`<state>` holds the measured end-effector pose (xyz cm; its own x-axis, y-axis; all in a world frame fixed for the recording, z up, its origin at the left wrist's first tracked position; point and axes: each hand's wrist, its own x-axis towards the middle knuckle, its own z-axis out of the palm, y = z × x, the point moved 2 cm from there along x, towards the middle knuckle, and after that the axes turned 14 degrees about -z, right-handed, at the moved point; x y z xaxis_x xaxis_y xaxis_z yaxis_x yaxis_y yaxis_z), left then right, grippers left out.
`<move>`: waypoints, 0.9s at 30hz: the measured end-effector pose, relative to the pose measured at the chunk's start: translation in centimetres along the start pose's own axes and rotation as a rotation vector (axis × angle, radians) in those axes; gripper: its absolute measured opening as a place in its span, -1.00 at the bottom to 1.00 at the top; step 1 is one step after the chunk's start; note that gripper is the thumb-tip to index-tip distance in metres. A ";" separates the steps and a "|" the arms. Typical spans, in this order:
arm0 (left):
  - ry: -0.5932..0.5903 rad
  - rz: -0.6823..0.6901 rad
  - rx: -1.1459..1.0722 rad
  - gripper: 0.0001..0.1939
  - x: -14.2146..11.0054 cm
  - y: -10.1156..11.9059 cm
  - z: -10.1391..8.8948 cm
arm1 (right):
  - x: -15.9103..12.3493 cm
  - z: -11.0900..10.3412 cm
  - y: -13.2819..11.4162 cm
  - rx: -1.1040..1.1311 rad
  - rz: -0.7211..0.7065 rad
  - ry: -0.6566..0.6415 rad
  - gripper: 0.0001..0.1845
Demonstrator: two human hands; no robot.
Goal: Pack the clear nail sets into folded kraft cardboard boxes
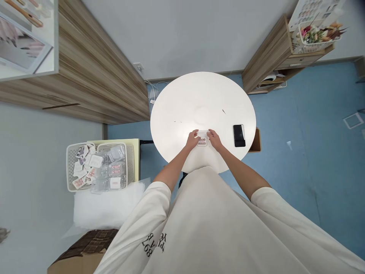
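On the white round table [182, 99], a small clear packet [202, 142] lies close to its near edge. It has rows of small reddish oval pieces that look like press-on nails, and a pale translucent strip [202, 133] along its far side. My left hand [192, 139] grips the left end of this strip, fingers closed. On the opposite end, my right hand [214, 138] pinches it between thumb and fingers. Whether the strip is a lid or a bag flap is too small to tell.
A black phone [238, 136] lies on the table's right side. To the left, a white basket [68, 167] holds printed cards, and clear plastic boxes [115, 169] fill another beside it. White translucent bags [105, 207] lie below them. Wooden cabinets [114, 68] flank the table.
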<state>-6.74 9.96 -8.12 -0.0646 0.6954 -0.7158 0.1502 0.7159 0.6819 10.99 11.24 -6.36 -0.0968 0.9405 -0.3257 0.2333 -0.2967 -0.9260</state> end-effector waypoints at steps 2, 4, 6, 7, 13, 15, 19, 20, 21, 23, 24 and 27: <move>0.009 0.054 0.022 -0.44 -0.6 -0.2 0.0 | -0.6 -0.1 -0.1 -0.035 -0.029 -0.011 -0.31; 0.025 0.079 0.060 -0.49 -1.3 -0.6 -0.1 | -1.3 -0.2 0.1 -0.080 -0.042 -0.027 -0.33; 0.040 0.078 0.109 -0.53 -2.0 -1.2 -0.1 | -2.1 -0.1 0.7 -0.123 -0.045 -0.044 -0.34; 0.044 0.074 0.131 -0.54 -2.3 -1.5 -0.1 | -2.4 -0.1 1.0 -0.140 -0.048 -0.051 -0.35; 0.010 0.049 0.225 -0.50 -3.8 -3.0 0.1 | -4.1 0.3 3.1 -0.264 -0.094 -0.121 -0.40; 0.010 0.094 0.295 -0.47 -4.2 -3.3 0.2 | -4.5 0.3 3.4 -0.366 -0.140 -0.172 -0.42; -0.026 0.251 0.532 -0.40 -5.4 -4.1 0.9 | -5.3 0.4 3.6 -0.652 -0.249 -0.297 -0.42; -0.045 0.271 0.589 -0.38 -5.7 -4.3 1.0 | -5.5 0.4 3.6 -0.720 -0.271 -0.330 -0.41; -0.063 0.286 0.636 -0.36 -6.0 -4.6 1.1 | -5.8 0.5 3.7 -0.782 -0.291 -0.362 -0.40; -0.087 0.313 0.696 -0.33 -6.4 -5.0 1.3 | -6.2 0.5 3.7 -0.883 -0.318 -0.416 -0.38; -0.094 0.323 0.711 -0.32 -6.5 -5.1 1.3 | -6.4 0.5 3.8 -0.919 -0.323 -0.436 -0.37; -0.110 0.325 0.755 -0.28 -6.6 -5.5 1.3 | -6.8 0.4 4.1 -0.982 -0.334 -0.475 -0.33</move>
<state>-5.88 1.38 -7.31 0.1875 0.8220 -0.5377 0.7694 0.2174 0.6006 12.24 3.56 -7.97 -0.6039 0.7282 -0.3241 0.7631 0.4108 -0.4990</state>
